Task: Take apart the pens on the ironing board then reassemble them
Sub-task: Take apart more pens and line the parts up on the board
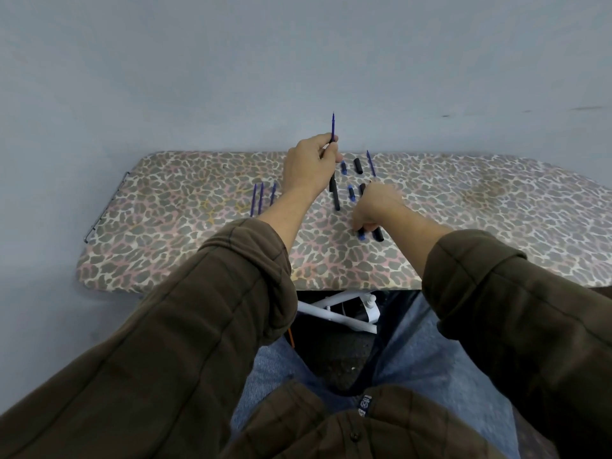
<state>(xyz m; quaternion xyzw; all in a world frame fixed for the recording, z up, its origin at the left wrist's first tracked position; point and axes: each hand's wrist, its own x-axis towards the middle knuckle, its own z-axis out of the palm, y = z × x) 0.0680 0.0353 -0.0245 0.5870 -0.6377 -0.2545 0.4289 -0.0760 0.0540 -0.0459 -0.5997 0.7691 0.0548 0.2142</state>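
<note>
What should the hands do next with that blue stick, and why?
Probably the right hand should pick up the black barrel by its fingers and bring it to the blue refill that the left hand holds upright. The refill's top is bare, and loose parts lie on the ironing board.

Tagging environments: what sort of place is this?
Likely a home room, not a lab: a leopard-print ironing board serves as the worktop, set against a plain grey wall, its white folding legs over a dark floor.
</note>
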